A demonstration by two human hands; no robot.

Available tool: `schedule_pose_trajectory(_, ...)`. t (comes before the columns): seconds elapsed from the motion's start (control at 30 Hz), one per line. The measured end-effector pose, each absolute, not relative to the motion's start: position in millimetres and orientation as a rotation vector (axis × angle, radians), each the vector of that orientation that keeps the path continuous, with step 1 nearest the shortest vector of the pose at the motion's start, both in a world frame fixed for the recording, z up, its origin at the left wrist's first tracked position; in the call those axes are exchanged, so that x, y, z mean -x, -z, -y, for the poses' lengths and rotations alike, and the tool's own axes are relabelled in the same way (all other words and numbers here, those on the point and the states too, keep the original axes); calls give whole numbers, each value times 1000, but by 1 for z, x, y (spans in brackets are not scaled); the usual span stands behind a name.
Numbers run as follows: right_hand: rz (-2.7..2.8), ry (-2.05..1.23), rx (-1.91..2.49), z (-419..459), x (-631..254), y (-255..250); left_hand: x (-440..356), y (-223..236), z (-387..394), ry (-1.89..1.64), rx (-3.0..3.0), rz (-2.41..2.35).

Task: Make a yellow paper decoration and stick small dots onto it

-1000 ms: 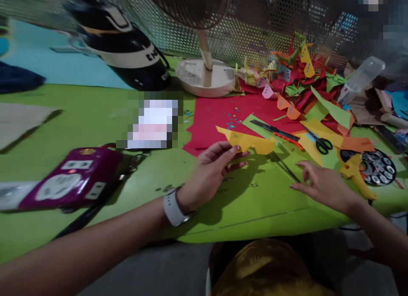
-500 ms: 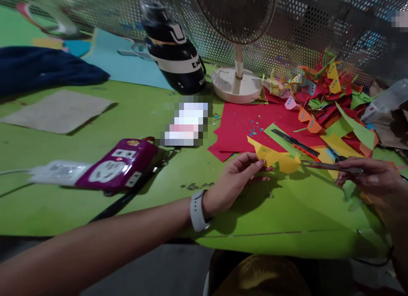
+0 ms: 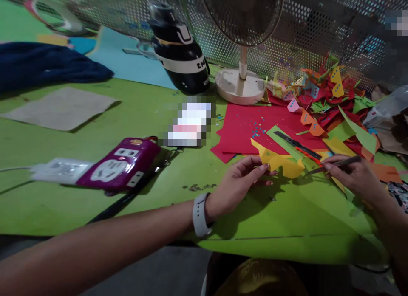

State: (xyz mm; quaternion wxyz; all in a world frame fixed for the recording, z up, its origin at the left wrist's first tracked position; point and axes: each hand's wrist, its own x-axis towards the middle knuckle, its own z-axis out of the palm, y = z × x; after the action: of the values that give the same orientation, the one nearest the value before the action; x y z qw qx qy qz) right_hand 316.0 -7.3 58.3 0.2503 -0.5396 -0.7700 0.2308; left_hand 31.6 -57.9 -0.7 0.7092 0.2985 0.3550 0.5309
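A yellow paper cut-out (image 3: 283,162) with a notched edge is pinched between the thumb and fingers of my left hand (image 3: 237,183), above the green tabletop. My right hand (image 3: 355,177) grips dark metal tweezers (image 3: 346,161), whose tips point left, close to the cut-out's right end. Whether the tips touch the paper I cannot tell. Just behind the cut-out, a black and orange box cutter (image 3: 296,145) lies across a green paper strip (image 3: 276,130) and red paper (image 3: 242,126). My right hand partly hides the scissors.
Folded colored paper pieces (image 3: 318,88) are heaped at the back right. A fan (image 3: 240,85) and a black bottle (image 3: 181,62) stand behind the blurred-out phone (image 3: 189,124). On the left lie a purple power strip (image 3: 119,164), brown paper (image 3: 63,109) and dark blue cloth (image 3: 47,66).
My right hand has picked up the tweezers from the table and brought them beside the yellow cut-out. My left hand keeps its pinch. The view has swung left.
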Motion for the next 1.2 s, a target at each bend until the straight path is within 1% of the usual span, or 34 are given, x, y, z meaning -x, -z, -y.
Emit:
schedule_pose_trajectory(0.07,2148,-671,1527,1,-318,-64,-32,1,58,-1177,-662,-784)
schedule_pose_trajectory(0.13,2087,-713,1546,-9,-316,-73,-32,0,59,-1170,-659,-783)
schedule_pose_trajectory(0.2,1924,-779,1492,-22,-305,-79,-32,0,60,-1151,-662,-784)
schedule_pose_trajectory(0.27,1698,-952,1349,-37,-285,-80,-32,0,60,-1133,-667,-785)
schedule_pose_trajectory(0.33,1548,-1032,1239,-51,-259,-74,-32,-1,61,-1129,-666,-786)
schedule_pose_trajectory(0.43,1546,-1102,1169,-65,-221,-53,-32,-2,62,-1128,-667,-789)
schedule_pose_trajectory(0.6,1724,-1022,1060,-68,-195,-26,-32,-3,62,-1110,-675,-792)
schedule_pose_trajectory(0.8,1815,-900,1100,-66,-195,-17,-32,-3,62,-1092,-683,-818)
schedule_pose_trajectory(1.03,1802,-983,1089,-65,-192,-11,-31,-4,61,-1083,-682,-818)
schedule_pose_trajectory(1.2,1817,-970,1085,-65,-192,-9,-32,-4,61,-1092,-666,-806)
